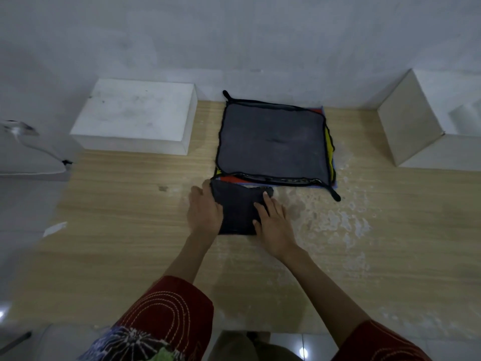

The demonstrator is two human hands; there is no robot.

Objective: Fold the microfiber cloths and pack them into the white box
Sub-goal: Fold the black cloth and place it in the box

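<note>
Head view: left hand (205, 212) and right hand (273, 225) press flat-fingered on the folded dark cloth (238, 212), its length running up-frame; white box (135, 115) sits upper left, nearer the left hand.

The worktop (130, 217) runs back to a wall (234, 35). At its back left, against the wall, stands the left box (135, 115). At the back centre, just right of that box, lies a stack of spread cloths (273, 142), one on another. Well to the right of the stack, at the far right edge, stands the right box (408, 121). Just in front of the stack's near left corner lies a folded cloth (239, 209). The left hand (204, 212) lies on its left edge and the right hand (273, 225) on its right side. A paper scrap (54, 228) lies at the worktop's left edge.
</note>
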